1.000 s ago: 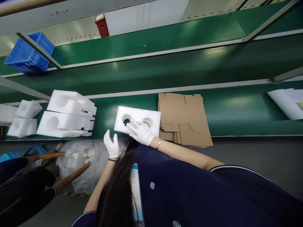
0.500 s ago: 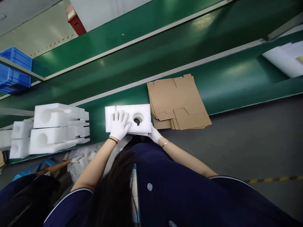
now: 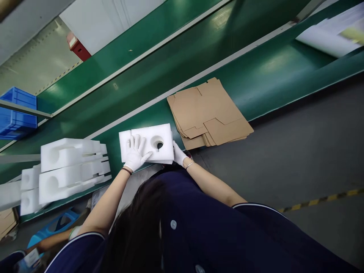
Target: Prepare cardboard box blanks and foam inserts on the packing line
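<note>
1. Our left hand point(image 3: 135, 154), in a white glove, lies flat with fingers spread on top of the white foam insert point(image 3: 148, 143), pressing on its left half; it rests there with nothing clasped in it.
2. Our right hand point(image 3: 179, 154), also gloved, grips the foam insert at its near right corner, the fingers tucked under the edge so we cannot see them fully.
3. We see the foam insert lying on the green conveyor belt point(image 3: 256, 91), at the belt's near edge, with its near side just over that edge and close to our body. One round hole shows in its right half.
4. Just to the right of the insert lies a stack of flattened cardboard boxes point(image 3: 209, 112), its near corner overhanging the belt edge; only a narrow gap parts it from the insert.
5. To the left, apart from the insert, stand stacked foam blocks point(image 3: 71, 167) along the same near edge, with bare belt between them and the insert.
6. Beyond the insert the belt is open up to a pale rail, and a blue crate point(image 3: 17, 113) sits far left.
7. Right of us the grey floor point(image 3: 313, 151) lies open.
</note>
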Tool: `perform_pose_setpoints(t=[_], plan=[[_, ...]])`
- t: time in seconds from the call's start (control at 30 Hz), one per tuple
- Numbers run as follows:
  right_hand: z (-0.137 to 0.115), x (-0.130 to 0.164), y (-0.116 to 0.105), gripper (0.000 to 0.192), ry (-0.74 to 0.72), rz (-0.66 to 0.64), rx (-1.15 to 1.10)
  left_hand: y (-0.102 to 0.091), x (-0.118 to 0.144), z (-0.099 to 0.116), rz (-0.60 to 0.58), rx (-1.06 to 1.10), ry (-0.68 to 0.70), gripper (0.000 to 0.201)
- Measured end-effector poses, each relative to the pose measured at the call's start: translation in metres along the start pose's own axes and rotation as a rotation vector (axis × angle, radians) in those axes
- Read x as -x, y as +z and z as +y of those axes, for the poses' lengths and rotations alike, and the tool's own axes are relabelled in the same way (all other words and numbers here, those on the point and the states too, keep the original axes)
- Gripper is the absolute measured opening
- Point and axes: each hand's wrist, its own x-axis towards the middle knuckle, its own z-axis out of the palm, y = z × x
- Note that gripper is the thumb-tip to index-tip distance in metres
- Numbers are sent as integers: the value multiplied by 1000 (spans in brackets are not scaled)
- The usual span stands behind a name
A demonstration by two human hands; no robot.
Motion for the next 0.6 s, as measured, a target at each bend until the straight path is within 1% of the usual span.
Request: perform_pose_setpoints(t=[0.07,0.13,0.2,0.27,0.37,0.47,0.53,0.6], plan=[[1,4,9,80,59,11,-106,-1,2,-11,-8,-9,-1,89],[0,8,17,79,74,11,-212,-2,3,-18,-19,-14,-4,91],[-1,12,21,81,104,1,-288,-2,3,-19,-35,-17,-8,93],[-3,15,20,82,136,-8,-297,-2,2,-17,-60,-18,-14,95],[-5,18,10,76,147,22,-256,-2,2,-13,-96,-37,-15,94],[-10,22,-4,71,82,66,-166,0,2,-12,-103,-52,12,91],[-21,29,-14,73,14,76,-76,3,2,-12,-97,-56,31,90],[-39,39,-24,78,-67,78,21,6,1,-12,-95,-65,38,91]])
